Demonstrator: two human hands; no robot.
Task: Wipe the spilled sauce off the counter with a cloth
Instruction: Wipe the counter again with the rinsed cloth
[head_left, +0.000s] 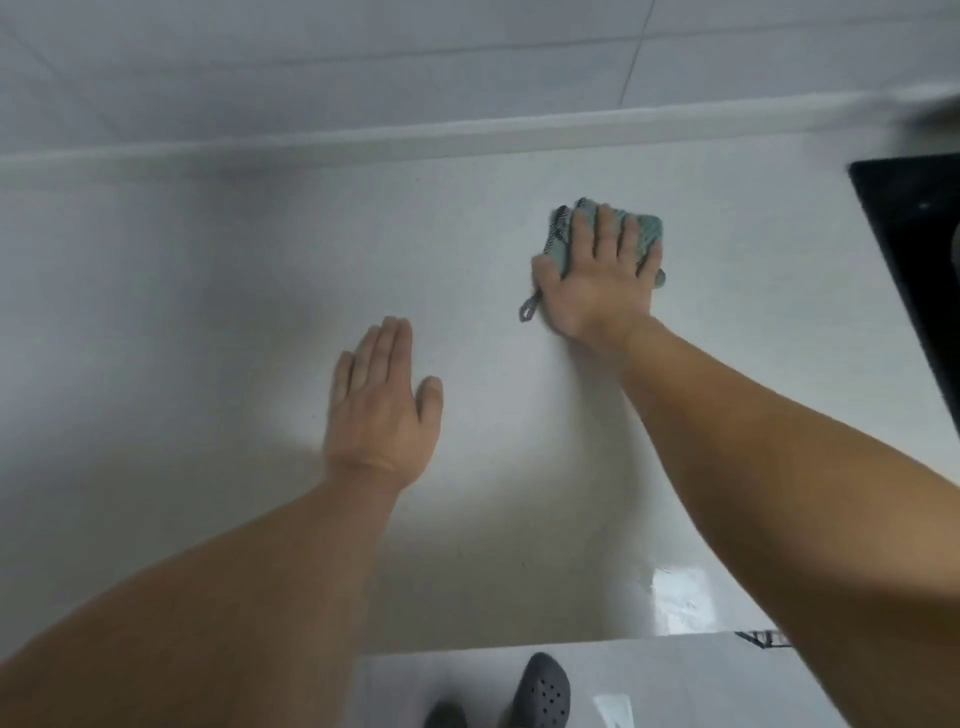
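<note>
Pressed flat, the right hand (602, 270) lies on the cloth (641, 228), 4 fingers spread straight across it and the thumb at its left edge; nothing is pinched, the palm simply bears down. The left hand (382, 395) rests flat on the counter (208, 291), fingers straight and together, holding nothing, well apart from the cloth to the near left.

From the head view, the only one, the cloth sits far right on the counter, near a black hob (914, 234). No sauce shows (it may lie under the cloth).

It looks soft, light and limp, likely to bunch or slide if pushed by 1 edge. A broad palm over its middle seems the best hold; the loop (529, 309) trailing near left would only drag.
</note>
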